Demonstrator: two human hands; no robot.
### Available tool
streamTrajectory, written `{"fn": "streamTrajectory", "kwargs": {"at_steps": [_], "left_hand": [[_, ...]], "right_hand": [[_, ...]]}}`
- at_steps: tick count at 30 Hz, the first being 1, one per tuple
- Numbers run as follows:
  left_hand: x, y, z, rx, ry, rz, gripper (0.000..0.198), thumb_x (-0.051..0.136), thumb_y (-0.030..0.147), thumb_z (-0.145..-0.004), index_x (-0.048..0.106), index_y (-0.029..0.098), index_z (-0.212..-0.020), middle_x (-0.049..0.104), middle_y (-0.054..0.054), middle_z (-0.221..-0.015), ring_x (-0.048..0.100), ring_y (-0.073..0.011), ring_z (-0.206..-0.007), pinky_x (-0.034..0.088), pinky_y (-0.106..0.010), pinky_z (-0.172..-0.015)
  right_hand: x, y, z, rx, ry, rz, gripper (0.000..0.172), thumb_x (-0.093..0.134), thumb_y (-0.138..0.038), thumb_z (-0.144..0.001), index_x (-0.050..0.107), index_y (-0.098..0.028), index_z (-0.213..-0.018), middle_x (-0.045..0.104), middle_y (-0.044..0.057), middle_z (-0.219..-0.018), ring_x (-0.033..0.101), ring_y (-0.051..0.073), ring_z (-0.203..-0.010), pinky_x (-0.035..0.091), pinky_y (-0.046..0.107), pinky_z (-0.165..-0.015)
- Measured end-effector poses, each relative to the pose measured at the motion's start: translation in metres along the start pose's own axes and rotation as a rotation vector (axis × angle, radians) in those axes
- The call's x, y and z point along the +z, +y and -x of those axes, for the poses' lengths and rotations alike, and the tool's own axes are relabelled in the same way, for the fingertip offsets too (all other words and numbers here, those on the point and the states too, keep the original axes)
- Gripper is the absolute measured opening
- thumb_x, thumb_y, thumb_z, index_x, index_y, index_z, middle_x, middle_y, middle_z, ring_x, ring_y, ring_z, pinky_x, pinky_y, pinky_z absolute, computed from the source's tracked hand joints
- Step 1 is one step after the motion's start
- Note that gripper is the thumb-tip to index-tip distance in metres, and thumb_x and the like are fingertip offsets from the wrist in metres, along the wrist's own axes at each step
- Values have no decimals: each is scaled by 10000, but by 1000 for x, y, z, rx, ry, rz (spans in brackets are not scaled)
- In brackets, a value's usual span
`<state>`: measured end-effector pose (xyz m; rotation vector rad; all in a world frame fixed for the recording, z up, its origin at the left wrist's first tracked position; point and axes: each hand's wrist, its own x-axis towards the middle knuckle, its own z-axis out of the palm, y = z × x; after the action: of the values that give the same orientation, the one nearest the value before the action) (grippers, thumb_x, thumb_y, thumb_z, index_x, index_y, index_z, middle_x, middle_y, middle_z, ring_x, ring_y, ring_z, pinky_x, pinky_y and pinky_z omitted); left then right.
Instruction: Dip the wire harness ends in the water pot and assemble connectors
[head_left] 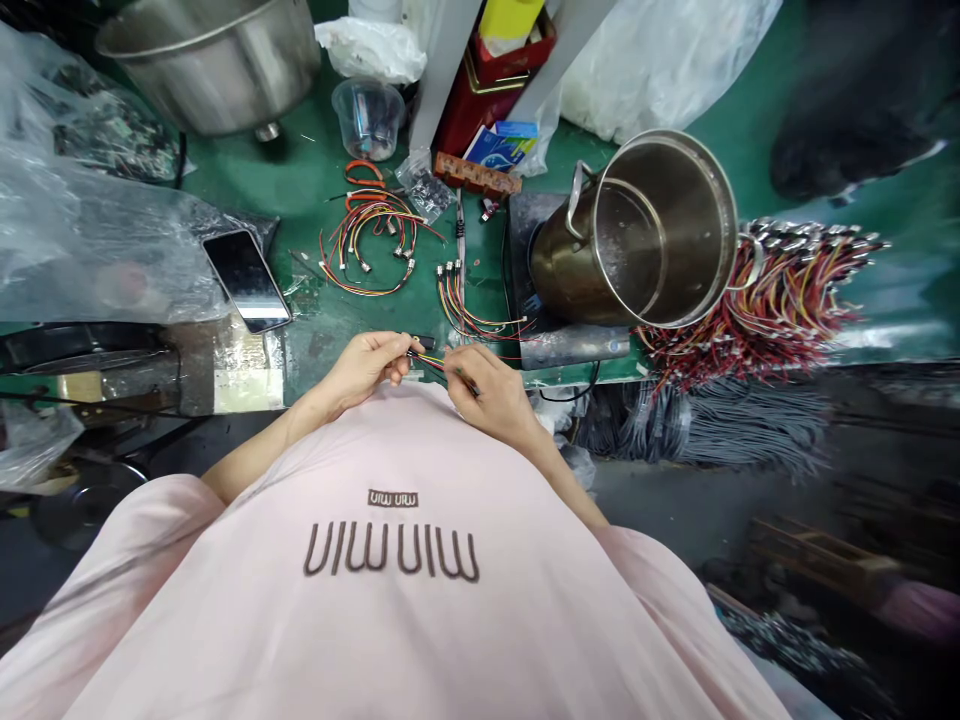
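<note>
Pinching a small wire harness [426, 356] at the bench [300, 180] edge, the left hand [365, 365] and right hand [487, 390] both clench it. More harnesses [371, 240], a phone [246, 280] and a steel pot [645, 230] lie beyond.

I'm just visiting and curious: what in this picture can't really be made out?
Head view only:
- Small connector at the left hand: too small, fingers cover part.
- Thin tool in the right hand: mostly hidden by fingers.
- Steel pot bottom: lost in glare.
- Phone screen: dark.
- Top right corner: blurred.
</note>
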<state>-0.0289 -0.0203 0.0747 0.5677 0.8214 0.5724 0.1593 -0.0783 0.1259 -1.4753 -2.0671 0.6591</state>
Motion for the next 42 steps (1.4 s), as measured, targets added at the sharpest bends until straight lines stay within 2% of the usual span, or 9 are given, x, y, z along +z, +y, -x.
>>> {"fn": "streamTrajectory", "kwargs": {"at_steps": [3,7,12,18,21,26,34,39,42], "left_hand": [[0,1,1,-15,-2,0,431,803,515,-653,718,117,-796,578,27,-500,474,-42,-396,370,-157,-407],[1,3,3,-29,-8,4,421,806,504,-657,713,115,-789,575,28,-492,477,-44,-398,371,-155,-406],[2,3,4,-38,-6,20,414,813,499,-650,710,117,-772,570,29,-481,474,-44,-392,372,-151,-403],[0,3,5,-25,-49,46,417,798,497,-680,722,119,-839,617,5,-550,528,-55,-447,432,-162,-462],[-2,4,6,-17,-89,66,442,820,473,-662,729,118,-908,669,-24,-636,581,-72,-515,483,-183,-534],[-2,0,4,-21,-104,38,403,813,436,-681,734,112,-907,668,-25,-637,576,-73,-520,478,-190,-542],[4,0,2,-13,-58,-84,398,785,469,-674,718,103,-816,641,-9,-595,537,-73,-489,451,-208,-516],[10,3,3,14,-43,-118,401,799,489,-642,677,108,-664,625,-5,-569,527,-66,-484,436,-196,-502],[9,2,2,-14,-14,-71,409,821,485,-620,663,109,-653,627,-4,-565,531,-65,-473,441,-193,-494]], "right_hand": [[-2,0,1,13,-37,-40,249,433,-28,-830,595,-206,-892,678,49,-913,659,169,-901,519,280,-779],[-5,-1,1,77,-42,-100,273,412,-47,-851,638,-193,-895,690,42,-858,654,155,-807,510,282,-749],[-9,-6,0,223,-117,-302,139,538,-185,-869,675,-177,-886,703,21,-847,602,115,-650,498,290,-727],[-4,-5,0,312,-107,-306,78,565,-183,-821,631,-180,-780,584,-39,-627,474,87,-526,448,255,-622],[-1,-3,-1,287,-54,-273,75,557,-160,-810,601,-186,-756,588,-20,-677,495,99,-569,423,245,-589],[4,0,-4,135,35,-214,99,537,-123,-807,578,-193,-751,619,47,-856,594,158,-808,470,268,-660],[14,0,-11,44,57,-45,93,530,-135,-824,547,-214,-777,609,57,-890,590,180,-847,508,302,-730],[23,-2,-18,67,52,-35,96,533,-158,-825,526,-214,-746,599,59,-879,583,172,-804,505,297,-724],[21,1,-22,162,10,-205,74,538,-193,-843,538,-205,-770,597,44,-857,586,147,-760,498,264,-658]]}}
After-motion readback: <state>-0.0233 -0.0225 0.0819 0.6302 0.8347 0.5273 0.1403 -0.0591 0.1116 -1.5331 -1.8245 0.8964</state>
